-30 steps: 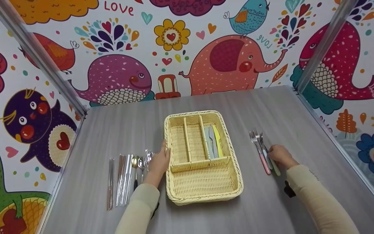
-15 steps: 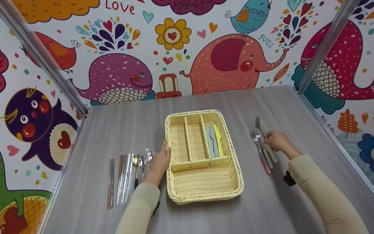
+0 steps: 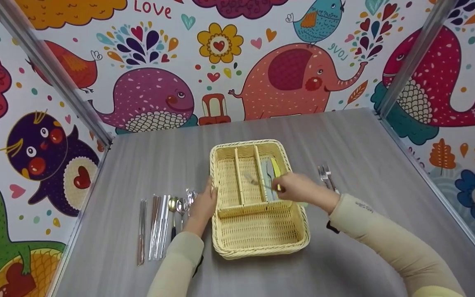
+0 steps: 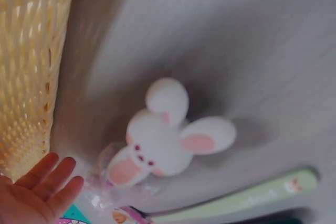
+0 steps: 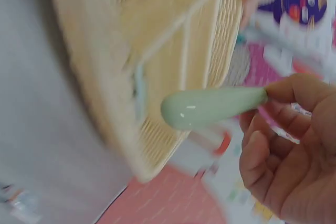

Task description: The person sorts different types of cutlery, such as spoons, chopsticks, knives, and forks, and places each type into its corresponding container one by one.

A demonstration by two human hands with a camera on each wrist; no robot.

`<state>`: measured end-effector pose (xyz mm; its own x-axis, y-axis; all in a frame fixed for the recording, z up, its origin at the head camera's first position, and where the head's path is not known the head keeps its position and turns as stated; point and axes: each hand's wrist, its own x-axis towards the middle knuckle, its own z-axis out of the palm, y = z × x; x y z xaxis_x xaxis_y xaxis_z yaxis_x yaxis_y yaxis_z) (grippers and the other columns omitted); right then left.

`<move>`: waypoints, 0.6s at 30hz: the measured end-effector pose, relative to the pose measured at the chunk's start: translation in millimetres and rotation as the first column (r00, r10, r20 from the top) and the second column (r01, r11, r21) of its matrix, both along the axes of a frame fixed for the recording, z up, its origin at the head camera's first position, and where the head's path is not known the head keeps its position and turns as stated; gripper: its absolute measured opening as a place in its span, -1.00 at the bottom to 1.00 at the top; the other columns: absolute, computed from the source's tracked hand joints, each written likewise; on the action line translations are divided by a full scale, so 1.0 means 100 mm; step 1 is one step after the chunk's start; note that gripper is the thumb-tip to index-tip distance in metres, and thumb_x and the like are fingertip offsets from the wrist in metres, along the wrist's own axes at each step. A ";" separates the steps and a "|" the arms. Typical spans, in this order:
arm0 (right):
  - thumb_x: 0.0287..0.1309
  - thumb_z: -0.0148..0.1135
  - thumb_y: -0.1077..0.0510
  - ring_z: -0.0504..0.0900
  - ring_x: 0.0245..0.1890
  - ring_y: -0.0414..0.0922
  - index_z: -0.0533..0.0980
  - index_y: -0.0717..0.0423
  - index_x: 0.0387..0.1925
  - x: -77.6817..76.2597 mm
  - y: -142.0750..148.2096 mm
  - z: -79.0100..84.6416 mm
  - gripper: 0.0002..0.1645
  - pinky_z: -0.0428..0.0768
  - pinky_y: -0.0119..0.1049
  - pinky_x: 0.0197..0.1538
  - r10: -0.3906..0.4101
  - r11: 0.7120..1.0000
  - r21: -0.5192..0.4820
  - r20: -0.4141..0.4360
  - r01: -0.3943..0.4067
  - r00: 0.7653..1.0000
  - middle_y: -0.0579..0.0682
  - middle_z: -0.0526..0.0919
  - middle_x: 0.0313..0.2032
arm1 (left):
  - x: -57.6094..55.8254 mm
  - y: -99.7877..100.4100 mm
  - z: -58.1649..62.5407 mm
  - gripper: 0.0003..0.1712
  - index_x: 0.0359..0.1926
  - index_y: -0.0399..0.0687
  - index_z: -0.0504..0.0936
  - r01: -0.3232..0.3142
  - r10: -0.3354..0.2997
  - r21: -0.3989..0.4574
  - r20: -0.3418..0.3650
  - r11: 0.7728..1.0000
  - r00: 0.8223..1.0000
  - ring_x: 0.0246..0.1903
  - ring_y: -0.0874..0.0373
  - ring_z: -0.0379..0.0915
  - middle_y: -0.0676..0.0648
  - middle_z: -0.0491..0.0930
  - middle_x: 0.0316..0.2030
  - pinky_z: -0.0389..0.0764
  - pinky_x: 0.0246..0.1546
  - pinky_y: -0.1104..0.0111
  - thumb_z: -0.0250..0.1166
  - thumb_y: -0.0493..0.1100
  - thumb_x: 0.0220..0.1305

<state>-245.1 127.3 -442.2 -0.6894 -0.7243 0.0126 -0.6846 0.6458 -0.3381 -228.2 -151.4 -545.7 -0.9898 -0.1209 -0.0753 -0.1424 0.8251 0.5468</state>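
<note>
Cream sleeves nearest: L sleeve (image 3: 175,264) btm centre, R sleeve (image 3: 386,231) reaching in from btm R, both over grey woodgrain table (image 3: 344,264). Wicker basket (image 3: 262,252) sits mid-table, 1 wide comp. at near end, 3 narrow comps. at far end.

L of basket, L to R: chopsticks (image 3: 141,231), wrapped chopsticks (image 3: 159,229), then spoons (image 3: 173,205), partly behind L arm. L wrist view adds white rabbit-head piece (image 4: 163,148) w/ pink inner ears, plus pale green handle (image 4: 241,198), both on table near basket wall.

L hand (image 3: 201,205) is at basket's L side, fingers straight, nothing gripped; can't tell how firmly it touches. R hand (image 3: 297,187) is above basket's R side, thumb & fingers pinching fork (image 5: 210,107) by its green handle. Fork's up off the table, aslant: handle end out over R rim, blurred head over middle far comp. R far comp. holds blue-grey knives (image 3: 266,175) & yellow knife (image 3: 276,167), part hidden by R hand. Other forks (image 3: 326,175) lie on table R of basket, handles mostly behind R forearm.

Bkgd: cartoon wall (image 3: 287,86) w/ elephant, whales, birds; metal posts (image 3: 410,62) at corners.
</note>
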 end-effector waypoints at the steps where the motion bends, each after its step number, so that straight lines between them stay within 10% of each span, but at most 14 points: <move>1: -0.09 0.17 0.32 0.43 -0.63 -0.22 0.57 0.16 -0.44 0.05 -0.08 -0.03 -0.90 0.38 -0.40 -0.58 0.058 0.998 0.038 -0.012 -0.057 0.998 -0.03 0.59 -0.56 | 0.00 0.00 0.00 -0.39 0.41 0.10 0.00 0.001 -0.001 -0.001 -0.003 1.000 1.000 -0.36 -0.23 0.56 -0.38 0.60 -0.29 0.52 -0.46 0.02 -0.17 0.08 0.41; 6: -0.13 0.20 0.31 0.43 -0.63 -0.21 0.55 0.10 -0.52 0.28 -0.42 -0.26 -0.92 0.36 -0.39 -0.61 0.226 0.943 0.247 0.016 -0.223 0.974 -0.07 0.59 -0.56 | 0.00 0.01 -0.01 -0.39 0.41 0.10 0.01 0.006 -0.006 -0.007 -0.014 1.000 1.000 -0.44 -0.18 0.56 -0.36 0.61 -0.35 0.51 -0.54 0.06 -0.17 0.08 0.41; 11: -0.07 0.22 0.26 0.18 -0.70 -0.27 0.44 0.02 -0.68 0.43 -0.61 -0.48 -0.80 0.18 -0.41 -0.70 0.250 0.859 0.460 0.006 -0.224 0.968 -0.17 0.36 -0.72 | 0.00 0.01 -0.02 -0.39 0.41 0.11 0.00 0.005 -0.005 -0.006 -0.006 1.000 1.000 -0.42 -0.20 0.56 -0.38 0.61 -0.32 0.51 -0.51 0.04 -0.18 0.10 0.41; 18: 0.04 0.15 0.23 0.26 -0.68 -0.26 0.39 0.02 -0.69 0.49 -0.68 -0.66 -0.75 0.44 -0.34 -0.61 0.324 0.766 0.604 -0.062 -0.223 0.944 -0.12 0.51 -0.64 | 0.00 0.01 -0.03 -0.39 0.41 0.11 0.01 -0.003 0.003 -0.017 -0.010 1.000 1.000 -0.42 -0.21 0.56 -0.38 0.61 -0.31 0.50 -0.51 0.03 -0.18 0.10 0.40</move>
<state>-195.6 58.8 -508.3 -0.4865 -0.7846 -0.3844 -0.8723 0.4608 0.1634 -227.8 -149.9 -548.5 -0.9901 -0.1251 -0.0637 -0.1397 0.8340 0.5337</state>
